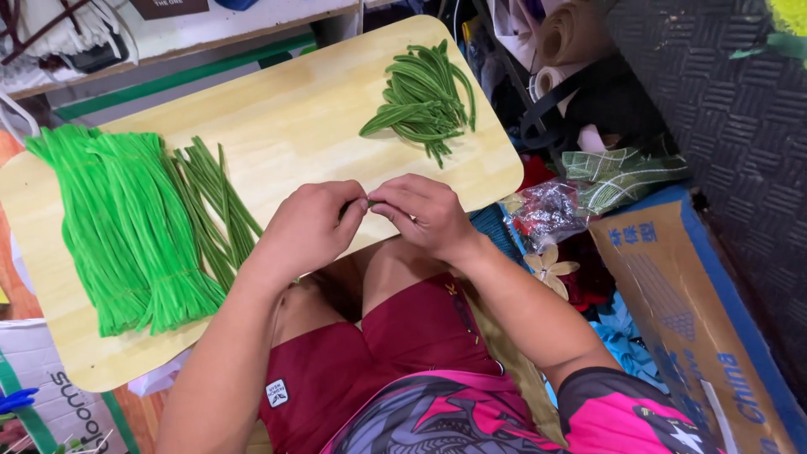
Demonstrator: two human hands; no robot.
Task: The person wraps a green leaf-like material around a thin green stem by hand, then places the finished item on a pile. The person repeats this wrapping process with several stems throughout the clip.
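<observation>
Head view: red shorts (403,353) nearest, knees under wooden board (286,126). L hand (309,229) & R hand (424,210) meet over board's near edge, fingertips pinched on a small dark green piece (371,203), prob. a fuzzy stem, mostly hidden. Bright green stems bundle (118,227) on board's left w/ darker stems (220,206) beside; bent dark green pile (424,97) at far right. Cardboard box (698,328) on floor to the right.
</observation>
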